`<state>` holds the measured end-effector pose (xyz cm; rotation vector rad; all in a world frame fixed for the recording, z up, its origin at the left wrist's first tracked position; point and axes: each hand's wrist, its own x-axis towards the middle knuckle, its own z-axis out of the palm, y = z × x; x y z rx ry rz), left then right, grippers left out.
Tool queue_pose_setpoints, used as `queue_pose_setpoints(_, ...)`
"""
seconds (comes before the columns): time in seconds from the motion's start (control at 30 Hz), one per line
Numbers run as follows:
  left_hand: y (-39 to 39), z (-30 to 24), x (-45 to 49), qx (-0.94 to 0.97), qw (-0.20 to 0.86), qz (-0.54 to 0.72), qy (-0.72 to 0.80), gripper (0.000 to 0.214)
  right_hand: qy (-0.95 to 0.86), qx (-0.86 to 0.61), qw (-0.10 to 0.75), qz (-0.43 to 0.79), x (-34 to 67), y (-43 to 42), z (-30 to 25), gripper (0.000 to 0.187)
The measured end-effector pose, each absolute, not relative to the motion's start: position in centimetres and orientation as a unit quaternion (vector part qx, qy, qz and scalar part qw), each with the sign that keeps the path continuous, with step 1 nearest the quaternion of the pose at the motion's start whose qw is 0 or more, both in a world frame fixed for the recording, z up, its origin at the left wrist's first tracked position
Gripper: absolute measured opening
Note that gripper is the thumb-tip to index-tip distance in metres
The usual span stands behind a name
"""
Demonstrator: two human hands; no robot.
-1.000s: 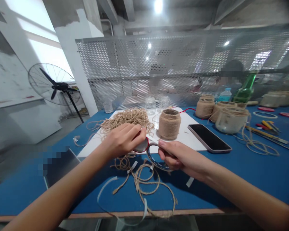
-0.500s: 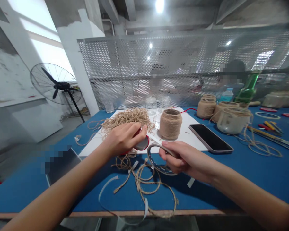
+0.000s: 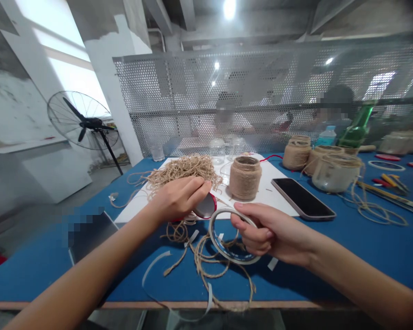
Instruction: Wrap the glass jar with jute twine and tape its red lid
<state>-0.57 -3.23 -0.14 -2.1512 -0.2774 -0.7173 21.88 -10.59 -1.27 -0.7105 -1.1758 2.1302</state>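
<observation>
Tape roll stands more upright than a moment ago, and I see the right hand gripping its upper rim firmly between thumb and curled fingers, above loose jute twine on the blue table. The left hand is closed on a red-rimmed jar lid, fingertips along its edge, just in front of a pile of twine on a white board. Each hand reaches in from a bottom corner of the view, wrist low.
</observation>
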Motion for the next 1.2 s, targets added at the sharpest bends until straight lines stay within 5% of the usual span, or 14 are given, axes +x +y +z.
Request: queue_pose_setpoints(1.2,-4.2,-0.3,-0.3,-0.816,0.426,-0.356,-0.162,0.020,-0.558,-0.299,0.298,0.715,20.6,-10.6,-2.1,0.039)
